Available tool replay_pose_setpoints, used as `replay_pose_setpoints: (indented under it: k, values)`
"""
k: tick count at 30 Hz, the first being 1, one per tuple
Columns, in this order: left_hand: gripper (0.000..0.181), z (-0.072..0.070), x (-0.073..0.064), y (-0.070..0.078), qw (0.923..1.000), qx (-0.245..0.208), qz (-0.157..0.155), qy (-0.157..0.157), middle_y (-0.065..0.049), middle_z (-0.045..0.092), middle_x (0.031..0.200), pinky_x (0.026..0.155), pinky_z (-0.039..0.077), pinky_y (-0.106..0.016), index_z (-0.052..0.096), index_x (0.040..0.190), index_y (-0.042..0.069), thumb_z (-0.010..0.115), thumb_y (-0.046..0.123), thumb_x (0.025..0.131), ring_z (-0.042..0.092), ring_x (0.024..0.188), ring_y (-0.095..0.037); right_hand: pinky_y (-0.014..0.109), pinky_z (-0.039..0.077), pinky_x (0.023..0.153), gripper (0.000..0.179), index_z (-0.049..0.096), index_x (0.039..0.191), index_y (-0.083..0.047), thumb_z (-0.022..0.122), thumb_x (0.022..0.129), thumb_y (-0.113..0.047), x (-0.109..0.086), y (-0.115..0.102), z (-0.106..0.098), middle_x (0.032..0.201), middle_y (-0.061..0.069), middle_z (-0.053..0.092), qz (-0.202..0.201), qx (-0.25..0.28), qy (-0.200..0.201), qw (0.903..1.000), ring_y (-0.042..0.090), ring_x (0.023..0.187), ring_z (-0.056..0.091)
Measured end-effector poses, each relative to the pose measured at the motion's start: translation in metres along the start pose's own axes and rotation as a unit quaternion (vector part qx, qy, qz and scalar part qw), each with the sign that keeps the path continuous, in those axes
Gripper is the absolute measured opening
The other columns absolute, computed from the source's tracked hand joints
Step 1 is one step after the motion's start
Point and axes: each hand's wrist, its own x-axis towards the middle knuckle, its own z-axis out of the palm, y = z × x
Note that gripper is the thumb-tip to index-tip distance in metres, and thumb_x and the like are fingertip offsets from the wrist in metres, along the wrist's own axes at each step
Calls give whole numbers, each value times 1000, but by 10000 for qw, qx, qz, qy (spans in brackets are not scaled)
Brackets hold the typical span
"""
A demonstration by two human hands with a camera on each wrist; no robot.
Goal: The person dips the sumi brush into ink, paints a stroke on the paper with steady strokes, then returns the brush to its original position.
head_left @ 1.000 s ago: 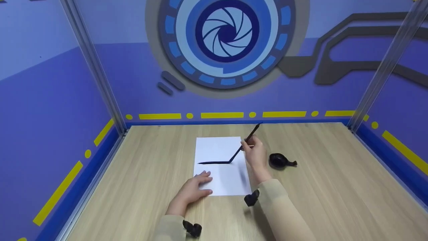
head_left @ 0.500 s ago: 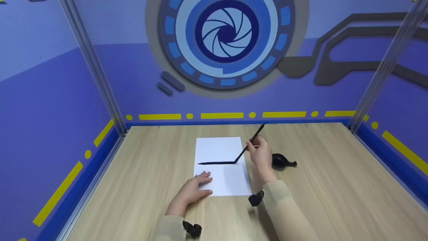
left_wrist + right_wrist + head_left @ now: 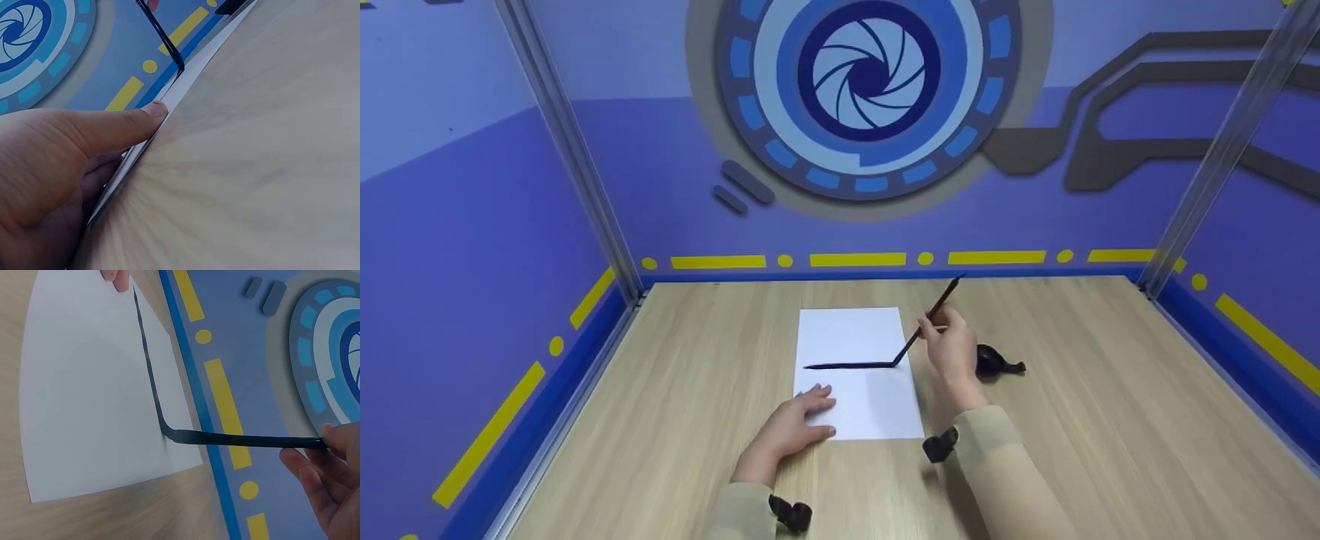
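A dark brush [image 3: 928,319] is pinched between the thumb and fingers of my right hand [image 3: 952,352], its shaft leaning up to the right. The brush tip touches a sheet of white paper [image 3: 851,334] near its right edge. From the tip a straight black ink stroke [image 3: 847,365] runs left across the sheet; the right wrist view shows the same stroke [image 3: 148,365] meeting the bent bristles. My left hand [image 3: 791,427] rests with relaxed, spread fingers on the paper's lower left. In the left wrist view its thumb [image 3: 132,125] lies along the sheet's near edge.
A small black dish with a stubby handle [image 3: 996,363] sits on the wooden table [image 3: 1110,420], partly hidden behind my right hand. Blue-purple panels [image 3: 607,180] with yellow markings rise at the back and both sides, joined by metal posts [image 3: 577,150].
My right hand has moved to the right with the brush, and the black stroke has grown longer toward the paper's right edge. The left hand has stayed in place.
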Motion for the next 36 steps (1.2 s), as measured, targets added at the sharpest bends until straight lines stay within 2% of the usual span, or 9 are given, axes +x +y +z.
replay_pose_setpoints:
  k: [9,24,27,29,33,36]
  values:
    - [51,0,-1,0,10000,-54,68,-21,-10,48,160,128,26,-58,64,138,3,78,16,91,34,155,-36,45,64,83,12,65,102,-3,68,99,-14,1,-1,-6,97,16,75,-130,-163,-109,9997,31,92,78]
    - [51,0,0,1,10000,-44,61,21,-11,47,160,128,25,-58,64,138,3,78,15,90,35,155,-37,44,64,80,12,67,103,-2,69,99,-13,2,-7,-17,99,17,75,-257,-157,16,9995,32,91,77]
    - [51,0,0,1,10000,-56,36,18,-10,47,161,128,24,-58,64,138,3,78,16,90,34,155,-36,44,65,80,13,68,103,0,70,98,-12,3,-15,-27,98,19,75,-555,-63,261,9981,34,89,77]
    - [51,0,0,1,10000,-58,39,20,-10,47,161,128,24,-58,64,138,4,78,16,91,34,155,-36,41,66,78,14,68,102,1,71,97,-12,4,-24,-36,96,19,75,-815,22,475,9955,33,87,77]
    - [51,0,0,0,9999,-91,60,15,-10,48,160,128,24,-59,64,138,3,78,15,90,35,155,-36,22,63,72,15,69,101,1,74,95,-12,4,-44,-56,91,17,76,-1399,385,904,9853,30,81,78]
    - [51,-1,-1,0,9999,-130,24,-15,-10,48,160,128,24,-59,63,138,3,77,16,91,34,155,-37,12,60,69,14,70,99,3,76,93,-8,4,-53,-69,87,18,76,-1702,893,1140,9747,21,75,78]
